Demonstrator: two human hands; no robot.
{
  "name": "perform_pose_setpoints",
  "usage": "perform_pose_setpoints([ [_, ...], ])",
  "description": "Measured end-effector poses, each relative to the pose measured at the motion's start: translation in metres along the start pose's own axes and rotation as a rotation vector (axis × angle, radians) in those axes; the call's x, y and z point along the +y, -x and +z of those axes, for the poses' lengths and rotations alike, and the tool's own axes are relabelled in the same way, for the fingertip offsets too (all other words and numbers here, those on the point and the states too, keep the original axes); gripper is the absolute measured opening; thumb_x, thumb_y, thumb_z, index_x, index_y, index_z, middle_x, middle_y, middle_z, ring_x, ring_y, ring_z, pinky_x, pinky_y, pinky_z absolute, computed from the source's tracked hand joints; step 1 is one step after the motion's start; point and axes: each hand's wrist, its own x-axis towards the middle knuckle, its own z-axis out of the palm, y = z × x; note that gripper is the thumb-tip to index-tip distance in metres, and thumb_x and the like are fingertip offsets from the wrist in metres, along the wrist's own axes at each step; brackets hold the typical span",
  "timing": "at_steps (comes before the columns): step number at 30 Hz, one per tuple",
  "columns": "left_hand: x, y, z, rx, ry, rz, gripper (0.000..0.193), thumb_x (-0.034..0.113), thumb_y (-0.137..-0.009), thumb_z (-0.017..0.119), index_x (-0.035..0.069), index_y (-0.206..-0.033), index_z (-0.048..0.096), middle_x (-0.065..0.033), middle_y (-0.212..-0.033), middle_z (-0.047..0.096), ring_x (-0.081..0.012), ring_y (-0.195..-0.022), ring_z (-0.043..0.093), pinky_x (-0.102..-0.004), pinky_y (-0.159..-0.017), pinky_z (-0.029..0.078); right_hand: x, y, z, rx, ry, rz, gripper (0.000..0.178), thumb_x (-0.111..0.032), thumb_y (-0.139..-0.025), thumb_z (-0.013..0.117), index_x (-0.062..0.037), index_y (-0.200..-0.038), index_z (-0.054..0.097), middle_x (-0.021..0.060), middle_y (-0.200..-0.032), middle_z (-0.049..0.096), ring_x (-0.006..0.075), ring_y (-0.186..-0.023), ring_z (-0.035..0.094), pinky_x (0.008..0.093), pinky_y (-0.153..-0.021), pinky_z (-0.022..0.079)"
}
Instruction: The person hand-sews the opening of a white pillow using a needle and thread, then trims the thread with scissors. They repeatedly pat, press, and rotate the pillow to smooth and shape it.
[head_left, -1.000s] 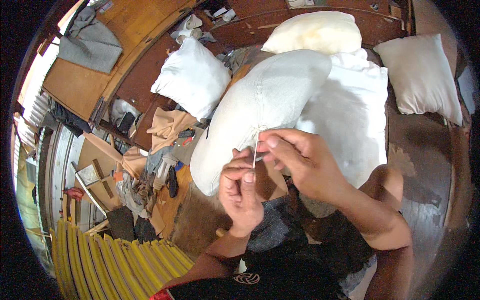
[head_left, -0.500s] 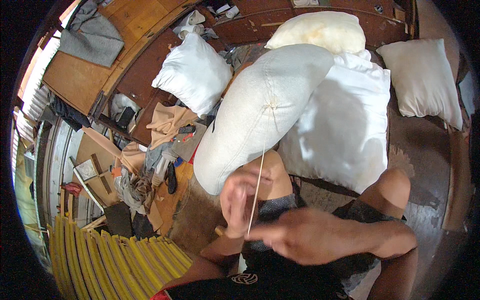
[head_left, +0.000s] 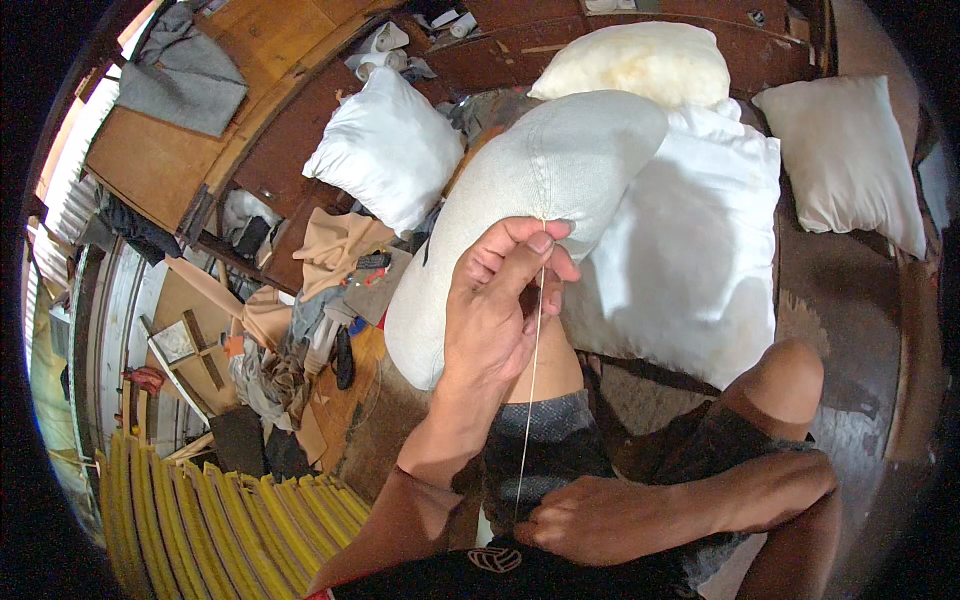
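Observation:
A pale grey stuffed cushion (head_left: pixel 510 175) leans at an angle over my left knee, its seam facing up. From the middle of that seam a thin cream thread (head_left: pixel 529 420) runs down toward my lap. At the seam my left hand (head_left: pixel 500 300) pinches the thread between thumb and forefinger, close to where it leaves the fabric. Lower down, in front of my body, my right hand (head_left: pixel 585 515) is closed around the thread's lower part. The thread is stretched straight between the two hands. Whether a needle is in my right hand is hidden.
A white cushion (head_left: pixel 695 250) lies right behind the grey one, with a cream cushion (head_left: pixel 640 65) beyond. More pillows stand at left (head_left: pixel 385 145) and far right (head_left: pixel 845 155). Cloth scraps (head_left: pixel 270 375) heap on the left, near a yellow slatted surface (head_left: pixel 230 530).
My left hand has moved up and away from my right hand to the cushion's seam. My right hand has drawn down toward my body, with the thread still taut.

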Motion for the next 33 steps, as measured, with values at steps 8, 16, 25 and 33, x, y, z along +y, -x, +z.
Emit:
perform_pose_setpoints([
  [8,0.000,-0.007,0.010,-0.004,-0.182,-0.083,0.013,0.011,-0.103,0.059,0.002,-0.107,0.068,-0.0116,-0.083,0.072,-0.0102,-0.056,0.062,-0.0193,-0.044,0.040,0.004,-0.005,-0.055,0.250,-0.618,-0.247,0.023,-0.009,-0.099,0.057,0.0024,-0.116,0.067,0.0209,-0.102,0.073,0.0305,-0.095,0.073,0.0401,-0.081,0.059],
  [16,-0.002,-0.014,-0.010,0.424,-0.997,0.883,0.018,0.004,-0.098,0.065,-0.001,-0.113,0.073,-0.0137,-0.103,0.072,-0.0225,-0.096,0.066,-0.0335,-0.091,0.050,0.007,0.016,-0.135,1.265,-0.869,0.021,0.028,-0.020,-0.106,0.060,0.0022,-0.121,0.068,0.0113,-0.106,0.071,0.0209,-0.092,0.071,0.0358,-0.084,0.057],
  [25,-0.018,-0.018,-0.007,0.354,-1.081,0.924,0.015,-0.001,-0.091,0.070,0.003,-0.103,0.078,-0.0106,-0.104,0.070,-0.0215,-0.099,0.063,-0.0324,-0.091,0.049,0.040,-0.005,-0.148,1.615,-0.551,0.116,0.021,-0.009,-0.102,0.065,0.0036,-0.118,0.070,0.0094,-0.103,0.074,0.0140,-0.091,0.071,0.0264,-0.082,0.057],
  [33,-0.013,-0.027,-0.003,0.274,-0.981,0.903,0.020,0.001,-0.092,0.070,0.005,-0.110,0.078,-0.0087,-0.096,0.066,-0.0196,-0.091,0.062,-0.0314,-0.084,0.050,0.069,-0.005,-0.153,1.475,0.143,0.134,0.014,0.002,-0.093,0.068,0.0015,-0.107,0.072,0.0135,-0.099,0.072,0.0221,-0.088,0.071,0.0313,-0.076,0.055],
])
